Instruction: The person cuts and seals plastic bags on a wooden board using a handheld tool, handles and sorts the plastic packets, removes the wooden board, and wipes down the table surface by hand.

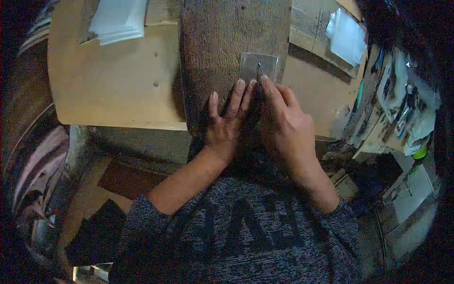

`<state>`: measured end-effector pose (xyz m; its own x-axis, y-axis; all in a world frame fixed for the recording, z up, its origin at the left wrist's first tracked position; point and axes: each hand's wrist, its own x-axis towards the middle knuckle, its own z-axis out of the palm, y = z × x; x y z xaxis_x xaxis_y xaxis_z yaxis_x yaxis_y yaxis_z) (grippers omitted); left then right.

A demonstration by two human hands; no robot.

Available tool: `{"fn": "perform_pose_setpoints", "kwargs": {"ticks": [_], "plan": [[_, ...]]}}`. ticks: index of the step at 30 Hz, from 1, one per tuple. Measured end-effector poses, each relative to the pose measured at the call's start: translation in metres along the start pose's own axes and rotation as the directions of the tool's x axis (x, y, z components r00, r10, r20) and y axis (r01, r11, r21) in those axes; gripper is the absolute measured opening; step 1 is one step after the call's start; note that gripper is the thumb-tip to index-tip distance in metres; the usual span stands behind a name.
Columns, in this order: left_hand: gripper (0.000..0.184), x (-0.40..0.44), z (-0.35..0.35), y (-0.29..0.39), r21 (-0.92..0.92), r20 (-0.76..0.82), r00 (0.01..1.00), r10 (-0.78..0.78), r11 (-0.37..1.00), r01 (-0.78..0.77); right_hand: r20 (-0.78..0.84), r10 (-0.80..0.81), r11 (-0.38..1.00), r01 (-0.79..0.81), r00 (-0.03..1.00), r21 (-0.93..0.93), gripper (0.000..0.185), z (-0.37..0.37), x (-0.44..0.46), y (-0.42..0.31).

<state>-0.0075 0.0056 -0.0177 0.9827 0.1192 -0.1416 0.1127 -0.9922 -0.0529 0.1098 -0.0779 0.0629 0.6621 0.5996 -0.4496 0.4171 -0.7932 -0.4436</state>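
A small, clear, square plastic sheet lies on a dark brown, worn board in front of me. My left hand rests on the board with its fingers stretched out, two fingertips at the sheet's near edge. Pinched in the fingers of my right hand is a thin, pointed metal tool, its tip over the sheet. Whether the tip touches the plastic I cannot tell, and my fingers hide the rest of the tool.
A stack of whitish plastic sheets lies on the light wooden table at the far left. Another stack of clear sheets sits at the far right. Beyond the table's right edge is a heap of plastic scraps.
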Motion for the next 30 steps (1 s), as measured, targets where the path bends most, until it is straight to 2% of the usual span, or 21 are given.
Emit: {"fn": "perform_pose_setpoints", "kwargs": {"ticks": [2, 4, 10, 14, 16, 18, 21, 25, 26, 28, 29, 30], "plan": [[0.059, 0.000, -0.001, -0.001, -0.023, 0.014, 1.000, -0.003, 1.000, 0.003, -0.019, -0.010, 1.000, 0.010, 1.000, 0.007, 0.059, 0.002, -0.001, 0.002], [0.060, 0.001, 0.000, -0.005, 0.062, 0.021, 0.999, 0.049, 0.997, -0.051, -0.035, -0.016, 1.000, 0.016, 0.999, 0.016, 0.058, 0.002, -0.001, 0.001], [0.060, -0.001, -0.001, -0.002, 0.006, -0.011, 1.000, 0.011, 1.000, -0.011, -0.056, -0.024, 0.999, 0.025, 0.998, 0.021, 0.057, 0.004, -0.004, 0.001], [0.059, -0.002, 0.002, -0.003, 0.042, -0.007, 0.999, 0.035, 0.999, -0.035, -0.050, -0.030, 0.997, 0.033, 0.998, 0.065, 0.056, 0.001, -0.001, 0.002], [0.058, -0.002, 0.003, 0.000, 0.022, -0.029, 1.000, 0.012, 1.000, -0.011, -0.026, -0.028, 0.997, 0.030, 0.999, 0.077, 0.056, 0.000, -0.002, 0.004], [0.057, -0.002, -0.001, -0.006, -0.019, -0.017, 0.999, 0.033, 0.999, -0.033, -0.098, -0.100, 0.979, 0.115, 0.990, 0.166, 0.056, 0.004, -0.002, 0.010], [0.057, -0.002, -0.005, -0.006, -0.088, -0.005, 0.999, 0.041, 0.995, -0.041, -0.142, -0.113, 0.968, 0.142, 0.983, 0.206, 0.056, 0.007, -0.004, 0.010], [0.060, -0.003, -0.006, -0.007, -0.098, -0.017, 0.999, 0.040, 0.994, -0.042, -0.095, -0.100, 0.974, 0.117, 0.990, 0.196, 0.053, 0.001, -0.003, 0.007], [0.060, -0.003, -0.005, -0.007, -0.097, -0.017, 0.999, 0.040, 0.994, -0.041, -0.058, -0.084, 0.964, 0.096, 0.995, 0.247, 0.051, -0.005, -0.002, 0.005], [0.062, -0.002, -0.005, -0.007, 0.023, -0.005, 0.998, 0.061, 0.998, -0.061, -0.022, -0.069, 0.952, 0.072, 0.997, 0.296, 0.048, -0.011, -0.002, 0.006], [0.062, -0.002, -0.006, -0.007, 0.023, -0.006, 0.998, 0.061, 0.998, -0.061, 0.006, -0.060, 0.883, 0.050, 0.998, 0.466, 0.049, -0.013, -0.001, 0.011], [0.063, -0.002, -0.007, -0.007, -0.033, -0.007, 0.998, 0.057, 0.998, -0.057, 0.034, -0.056, 0.840, 0.028, 0.998, 0.542, 0.049, -0.019, -0.001, 0.015]]}}
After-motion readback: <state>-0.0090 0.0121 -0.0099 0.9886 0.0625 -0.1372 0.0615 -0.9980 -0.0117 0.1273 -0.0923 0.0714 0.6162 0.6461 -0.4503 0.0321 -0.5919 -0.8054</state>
